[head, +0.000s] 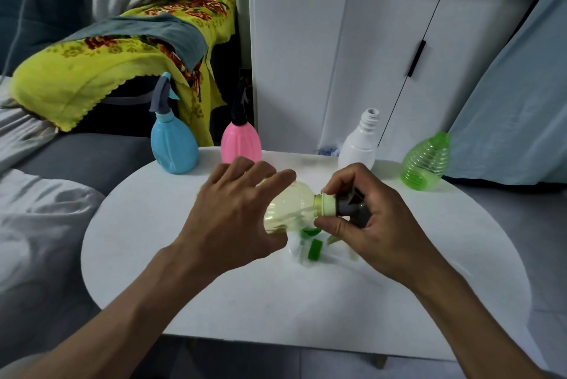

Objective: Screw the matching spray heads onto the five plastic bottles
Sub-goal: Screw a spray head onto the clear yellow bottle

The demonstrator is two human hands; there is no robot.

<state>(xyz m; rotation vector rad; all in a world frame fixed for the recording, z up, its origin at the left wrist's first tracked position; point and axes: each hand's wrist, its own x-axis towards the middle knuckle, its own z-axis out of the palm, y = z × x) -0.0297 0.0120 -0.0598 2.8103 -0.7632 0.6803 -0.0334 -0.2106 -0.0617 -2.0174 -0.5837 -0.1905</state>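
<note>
My two forearms reach in over the white bench point(276, 302). My left hand point(233, 213) wraps the yellow bottle point(288, 209), held sideways above the bench. My right hand point(368, 219) has its grip pinched on the spray head point(340, 205) at the neck. This looks like the third bottle; next comes twisting the collar tight. The white bottle point(359, 145) and green bottle point(426, 160) stand uncapped behind.

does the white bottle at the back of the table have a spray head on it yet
No, the white bottle stands with its threaded neck bare and open, unlike the blue bottle and pink bottle, which carry spray heads.
</note>
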